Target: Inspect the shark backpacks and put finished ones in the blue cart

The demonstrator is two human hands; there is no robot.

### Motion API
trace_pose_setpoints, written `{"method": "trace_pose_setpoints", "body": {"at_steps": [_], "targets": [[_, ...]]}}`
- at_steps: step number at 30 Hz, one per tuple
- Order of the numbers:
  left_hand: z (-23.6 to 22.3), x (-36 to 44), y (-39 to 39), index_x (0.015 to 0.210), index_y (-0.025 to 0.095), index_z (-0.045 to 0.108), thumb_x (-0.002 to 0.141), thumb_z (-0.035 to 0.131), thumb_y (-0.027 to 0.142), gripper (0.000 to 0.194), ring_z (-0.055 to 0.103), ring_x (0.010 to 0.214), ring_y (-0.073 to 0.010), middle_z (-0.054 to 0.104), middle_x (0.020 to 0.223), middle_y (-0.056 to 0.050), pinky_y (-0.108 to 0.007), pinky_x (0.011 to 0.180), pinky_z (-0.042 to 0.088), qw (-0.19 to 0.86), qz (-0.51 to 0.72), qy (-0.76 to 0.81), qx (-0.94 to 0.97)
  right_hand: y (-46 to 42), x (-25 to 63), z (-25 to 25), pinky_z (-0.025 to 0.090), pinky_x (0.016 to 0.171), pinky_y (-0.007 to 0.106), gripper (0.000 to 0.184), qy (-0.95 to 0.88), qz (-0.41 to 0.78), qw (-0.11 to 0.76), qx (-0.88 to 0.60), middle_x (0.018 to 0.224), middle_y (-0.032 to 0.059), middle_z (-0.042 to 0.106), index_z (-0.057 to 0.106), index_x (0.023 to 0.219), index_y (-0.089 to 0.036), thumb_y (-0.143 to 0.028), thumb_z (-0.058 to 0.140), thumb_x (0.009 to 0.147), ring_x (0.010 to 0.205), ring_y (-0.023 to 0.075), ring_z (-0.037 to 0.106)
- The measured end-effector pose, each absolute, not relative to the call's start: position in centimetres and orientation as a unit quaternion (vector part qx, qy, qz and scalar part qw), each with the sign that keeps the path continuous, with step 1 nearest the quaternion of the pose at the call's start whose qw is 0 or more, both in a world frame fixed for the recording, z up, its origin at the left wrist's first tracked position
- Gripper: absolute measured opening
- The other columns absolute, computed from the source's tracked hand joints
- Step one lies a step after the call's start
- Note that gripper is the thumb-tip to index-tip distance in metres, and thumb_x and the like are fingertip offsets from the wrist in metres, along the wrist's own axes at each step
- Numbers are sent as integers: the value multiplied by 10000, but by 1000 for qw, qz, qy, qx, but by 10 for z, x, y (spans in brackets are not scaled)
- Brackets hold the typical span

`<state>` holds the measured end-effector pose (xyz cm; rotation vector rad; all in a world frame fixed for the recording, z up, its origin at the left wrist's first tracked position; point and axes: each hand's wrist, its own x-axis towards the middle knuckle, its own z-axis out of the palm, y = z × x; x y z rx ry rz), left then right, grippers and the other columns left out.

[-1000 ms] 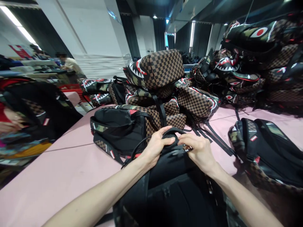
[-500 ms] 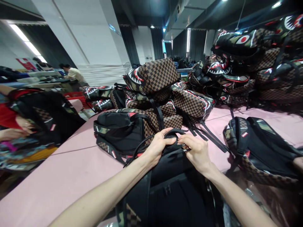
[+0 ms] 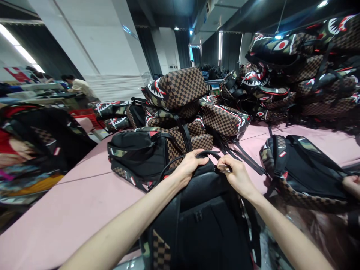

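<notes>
A black backpack [image 3: 208, 225] with brown checkered and camouflage side patches stands upright against the table edge in front of me, its padded back facing me. My left hand [image 3: 191, 165] is closed on its top edge beside the handle [image 3: 209, 153], thumb laid across the black fabric. At the right end of that handle, my right hand [image 3: 234, 172] is closed around a small metal tool [image 3: 224, 168] that looks like thread snips. Its tip and the spot it touches are partly hidden by my fingers.
Checkered backpacks with shark-mouth prints [image 3: 180, 88] are heaped on the pink table [image 3: 92, 202]. More are piled high at the right [image 3: 281, 75]. Another person's hand [image 3: 351, 185] touches a backpack [image 3: 306, 168] on the right; a person's hands [image 3: 19, 150] work at the left.
My right hand has turned, showing more of the metal tool, and shifted slightly right along the handle. The backpack sits a little more upright, and the camera view has swung slightly right.
</notes>
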<state>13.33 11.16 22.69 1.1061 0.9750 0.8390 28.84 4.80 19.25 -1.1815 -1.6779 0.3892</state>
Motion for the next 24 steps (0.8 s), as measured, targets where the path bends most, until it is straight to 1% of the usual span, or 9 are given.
{"method": "trace_pose_setpoints", "body": {"at_steps": [3,6,9,10,11,13,14,18,24], "targets": [[226,133,113,900,125,664,531,722,108,374,618,782,-177,701,843,-49,-302,829,435,646,372,424,514,50,291,190,411,662,256,151,-692,183,512,-476,720,-3,578,538,705,-189,-103,431,770,695,141,536],[224,130,117,907,129,672,513,727,116,399,619,778,-184,704,850,-51,-318,832,433,667,356,417,505,45,299,194,435,651,252,162,-708,205,496,-458,720,3,595,558,678,-183,-139,458,798,682,141,557],[223,127,120,930,126,670,479,736,114,456,624,814,-200,702,877,-60,-323,826,440,700,348,395,483,33,309,201,451,717,271,118,-693,102,483,-525,835,24,635,637,844,-203,-185,524,819,783,166,599],[222,126,120,936,125,670,471,739,114,470,624,833,-206,702,888,-63,-323,826,441,707,348,387,479,28,311,203,453,731,281,165,-683,53,469,-557,891,31,637,635,959,-223,-218,568,809,826,181,604],[222,126,121,940,125,670,466,742,113,480,624,846,-210,701,894,-65,-322,827,442,712,348,380,477,23,313,204,457,734,292,290,-676,13,449,-584,940,38,632,599,1078,-242,-261,613,789,858,198,605],[221,126,122,940,124,671,464,745,115,481,625,857,-214,701,899,-69,-321,831,441,719,345,372,475,16,313,204,468,734,315,491,-678,-26,413,-608,1011,54,614,502,1210,-247,-346,660,757,909,228,597],[221,126,122,933,122,673,465,746,117,474,625,855,-214,701,896,-70,-321,834,440,720,343,370,476,14,313,203,470,739,322,486,-685,-31,406,-605,1026,61,608,490,1207,-234,-364,649,767,929,234,591],[221,127,120,897,120,681,468,751,125,436,625,818,-201,702,877,-68,-317,844,429,725,330,361,484,14,307,196,453,754,318,155,-705,-71,412,-573,960,66,627,570,1002,-202,-265,522,869,901,211,578],[223,124,117,849,124,682,485,751,140,371,614,777,-185,697,825,-49,-309,834,418,718,328,356,501,19,297,205,417,747,324,83,-727,-186,371,-547,861,45,665,636,872,-200,-198,557,848,823,198,555]]}}
